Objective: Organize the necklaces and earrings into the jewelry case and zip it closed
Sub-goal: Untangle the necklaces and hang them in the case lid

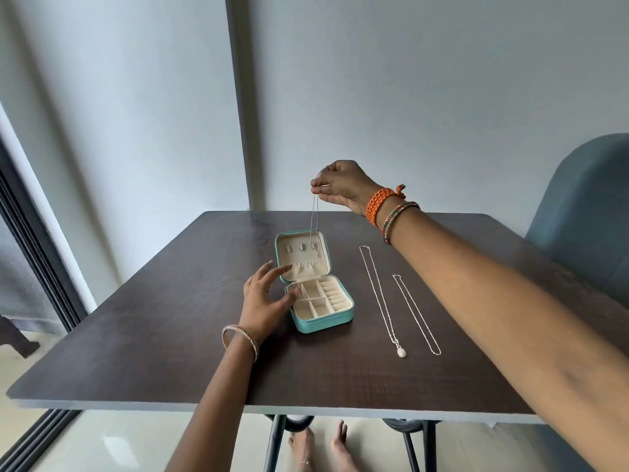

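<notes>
Nearest on the dark bench, toward its right edge, lie a pendant necklace and a plain chain. The left hand, fingers spread, touches the open teal jewelry case mid-bench. Farther back, the right hand pinches a thin chain dangling over the lid

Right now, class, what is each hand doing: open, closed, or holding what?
Left hand: open, fingers resting on the teal jewelry case.
Right hand: pinching a thin chain necklace that hangs over the case lid.
</notes>
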